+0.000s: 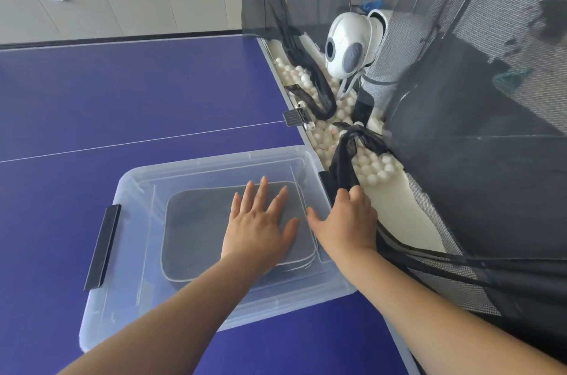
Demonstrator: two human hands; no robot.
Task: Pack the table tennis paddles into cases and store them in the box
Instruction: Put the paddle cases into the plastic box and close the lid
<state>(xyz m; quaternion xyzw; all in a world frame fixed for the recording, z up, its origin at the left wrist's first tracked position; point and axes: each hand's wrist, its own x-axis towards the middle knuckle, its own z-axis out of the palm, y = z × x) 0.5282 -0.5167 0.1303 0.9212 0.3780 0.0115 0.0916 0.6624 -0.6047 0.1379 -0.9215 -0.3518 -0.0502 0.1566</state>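
A clear plastic box [144, 252] with its clear lid on stands on the blue table tennis table [122, 92]. Through the lid I see grey square paddle cases [196, 233] stacked inside. My left hand [260, 227] lies flat on the lid, fingers spread, holding nothing. My right hand [346, 221] rests on the lid's right edge, its fingers curled over the side by the right latch, which they hide. A black latch [102, 247] sits on the box's left side.
Past the table's right edge stands a white ball-feeding robot [349, 46] above a trough of several white balls [368, 159]. Black catch netting [478, 129] hangs around it, close to my right arm. A white centre line [138, 139] crosses the table.
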